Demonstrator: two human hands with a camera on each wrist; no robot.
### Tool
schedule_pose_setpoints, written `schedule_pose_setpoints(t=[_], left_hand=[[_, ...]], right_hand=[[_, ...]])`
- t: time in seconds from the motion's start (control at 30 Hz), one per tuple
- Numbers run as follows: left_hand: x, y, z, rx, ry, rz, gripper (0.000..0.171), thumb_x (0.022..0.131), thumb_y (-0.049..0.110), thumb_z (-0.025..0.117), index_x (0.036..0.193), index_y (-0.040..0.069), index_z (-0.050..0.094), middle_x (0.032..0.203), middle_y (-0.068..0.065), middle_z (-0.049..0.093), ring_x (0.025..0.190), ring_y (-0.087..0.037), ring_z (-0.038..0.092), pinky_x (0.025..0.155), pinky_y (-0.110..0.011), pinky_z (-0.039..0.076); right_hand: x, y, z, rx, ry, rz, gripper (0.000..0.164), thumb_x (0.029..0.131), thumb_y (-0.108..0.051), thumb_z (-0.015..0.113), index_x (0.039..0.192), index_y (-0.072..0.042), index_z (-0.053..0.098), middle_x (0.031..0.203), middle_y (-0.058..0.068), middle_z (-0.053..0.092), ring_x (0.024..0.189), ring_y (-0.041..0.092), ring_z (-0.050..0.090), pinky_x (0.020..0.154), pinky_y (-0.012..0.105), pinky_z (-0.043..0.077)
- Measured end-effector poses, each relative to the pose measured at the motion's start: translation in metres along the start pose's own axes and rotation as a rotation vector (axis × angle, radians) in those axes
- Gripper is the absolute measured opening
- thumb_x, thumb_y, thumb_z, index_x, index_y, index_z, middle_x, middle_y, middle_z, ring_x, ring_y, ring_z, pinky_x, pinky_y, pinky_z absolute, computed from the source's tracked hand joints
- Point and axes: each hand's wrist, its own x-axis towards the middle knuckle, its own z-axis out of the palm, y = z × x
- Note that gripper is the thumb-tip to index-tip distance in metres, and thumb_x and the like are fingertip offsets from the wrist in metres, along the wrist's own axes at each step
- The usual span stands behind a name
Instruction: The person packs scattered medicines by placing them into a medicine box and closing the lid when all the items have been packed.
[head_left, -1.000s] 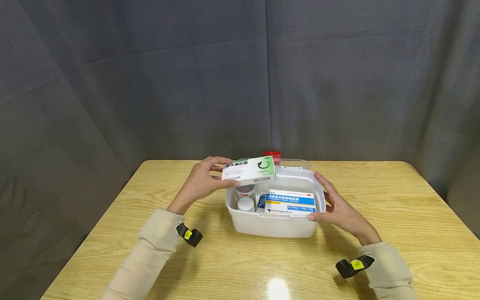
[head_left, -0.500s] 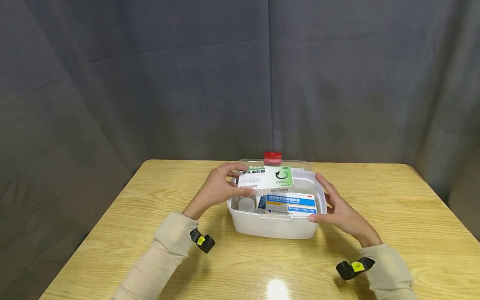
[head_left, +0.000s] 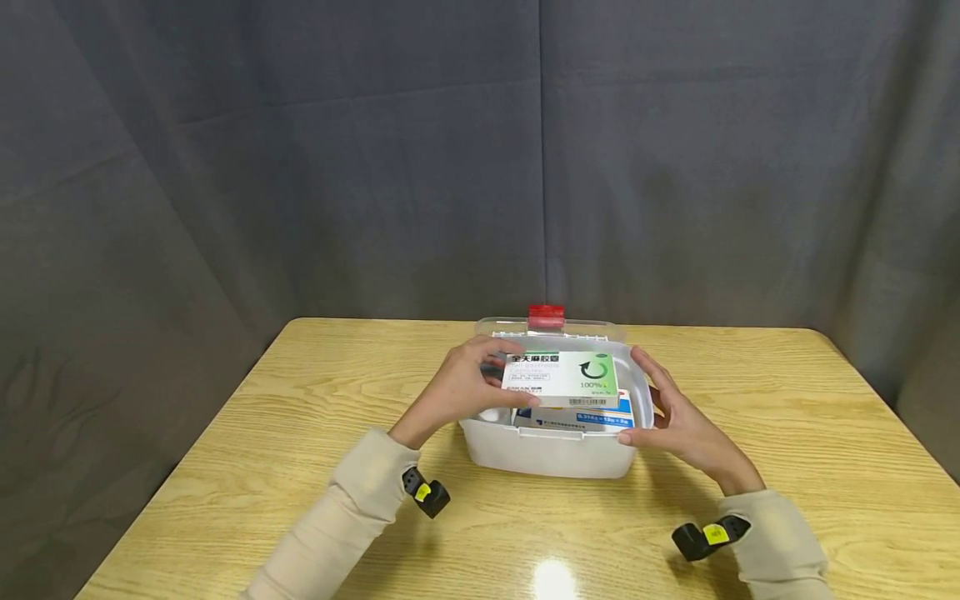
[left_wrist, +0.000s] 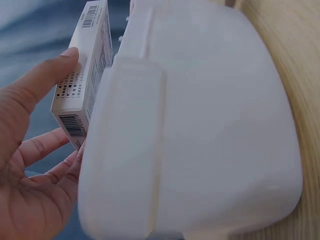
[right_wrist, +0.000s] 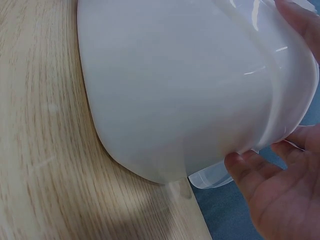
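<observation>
My left hand point(head_left: 459, 387) grips a white-and-green medicine box point(head_left: 558, 379) by its left end, thumb on the near edge and fingers behind. The medicine box is held flat over the mouth of a white plastic storage box point(head_left: 547, 454). In the left wrist view the thumb presses the barcoded side of the medicine box point(left_wrist: 82, 60). At the storage box's right end, my right hand point(head_left: 686, 429) holds the rim, its thumb at the front corner and fingers along the side. Inside lies a blue-and-white medicine box point(head_left: 624, 412), partly covered. A white bottle cap point(head_left: 491, 415) shows beside it.
Behind the storage box its clear lid point(head_left: 502, 325) lies folded back, with a red handle point(head_left: 546, 316). The wooden table point(head_left: 285, 417) ends at a grey curtain point(head_left: 420, 167) at the back.
My left hand has carried the white-and-green medicine box rightward and down over the storage box, covering the bottles and part of the blue-and-white box. My right hand stays at the rim.
</observation>
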Motion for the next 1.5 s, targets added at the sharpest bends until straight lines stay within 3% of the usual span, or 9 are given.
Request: schedule_pose_setpoints(t=[0.27, 0.53, 0.87, 1.13, 1.5], left_hand=[[-0.001, 0.006, 0.015, 0.03, -0.028, 0.004, 0.064, 0.066, 0.026, 0.091, 0.122, 0.009, 0.065, 0.12, -0.006, 0.055, 0.096, -0.018, 0.059, 0.074, -0.022, 0.053], [0.001, 0.005, 0.024, 0.065, -0.017, 0.016, 0.062, 0.067, 0.026, 0.091, 0.119, 0.006, 0.065, 0.124, -0.008, 0.054, 0.1, -0.023, 0.058, 0.073, -0.021, 0.053], [0.005, 0.005, 0.031, 0.183, -0.041, 0.007, 0.059, 0.067, 0.031, 0.09, 0.116, 0.009, 0.065, 0.114, -0.006, 0.056, 0.103, -0.024, 0.056, 0.076, -0.027, 0.05], [0.012, 0.007, 0.037, 0.251, -0.055, -0.001, 0.057, 0.066, 0.033, 0.091, 0.112, 0.011, 0.066, 0.104, -0.004, 0.056, 0.099, -0.025, 0.054, 0.074, -0.03, 0.045], [0.013, 0.007, 0.04, 0.321, -0.097, 0.011, 0.057, 0.066, 0.029, 0.091, 0.112, 0.008, 0.066, 0.105, -0.004, 0.06, 0.098, -0.023, 0.054, 0.077, -0.029, 0.042]], right_hand=[[-0.001, 0.0, -0.001, 0.019, -0.009, -0.016, 0.106, 0.081, -0.004, 0.077, 0.157, -0.017, 0.004, 0.157, 0.013, 0.009, 0.128, 0.033, 0.033, 0.095, 0.014, 0.038], [-0.001, 0.001, -0.002, 0.03, -0.013, -0.035, 0.106, 0.081, -0.002, 0.076, 0.157, -0.016, 0.004, 0.155, 0.016, 0.013, 0.123, 0.021, 0.04, 0.094, 0.015, 0.04], [-0.001, 0.0, -0.003, 0.004, -0.002, -0.021, 0.105, 0.081, -0.005, 0.077, 0.157, -0.017, 0.005, 0.156, 0.016, 0.01, 0.129, 0.038, 0.032, 0.094, 0.014, 0.038], [-0.002, 0.0, -0.005, 0.006, 0.003, -0.01, 0.106, 0.081, -0.005, 0.077, 0.157, -0.019, 0.006, 0.155, 0.015, 0.013, 0.129, 0.038, 0.032, 0.093, 0.017, 0.04], [-0.002, 0.001, -0.004, 0.003, 0.005, -0.006, 0.107, 0.08, -0.004, 0.078, 0.157, -0.017, 0.005, 0.151, 0.018, 0.021, 0.128, 0.036, 0.034, 0.096, 0.021, 0.04]])
